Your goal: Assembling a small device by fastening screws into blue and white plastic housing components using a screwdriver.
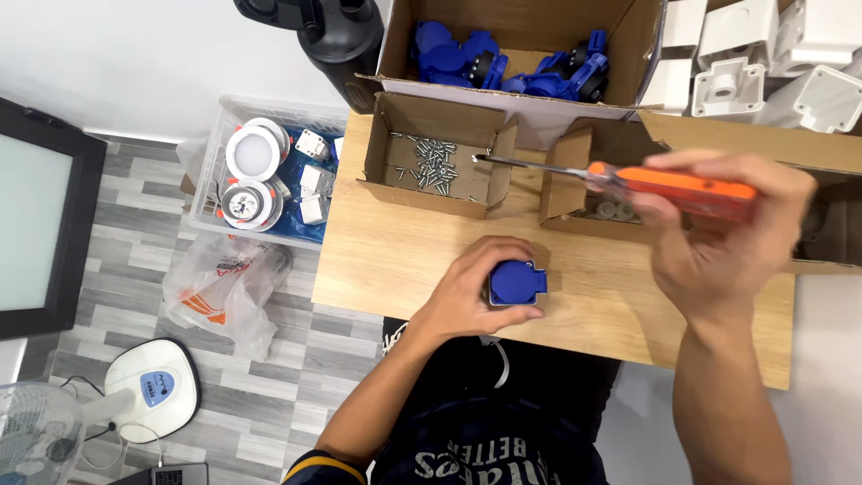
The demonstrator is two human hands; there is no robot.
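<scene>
My left hand [480, 289] grips a blue socket [517, 283] with a grey base, pressed onto the wooden board [386, 260]. My right hand [723, 229] holds an orange-handled screwdriver [669, 189]; its metal tip reaches left over a small open cardboard box [435, 157] with several silver screws [437, 164] inside.
A second small box [575, 180] sits under the screwdriver shaft. A large carton [516, 54] of blue sockets stands behind, white plastic housings [763, 63] at top right. On the floor left: a clear bin [265, 175] of round lamps, a plastic bag [224, 287], a fan [135, 395].
</scene>
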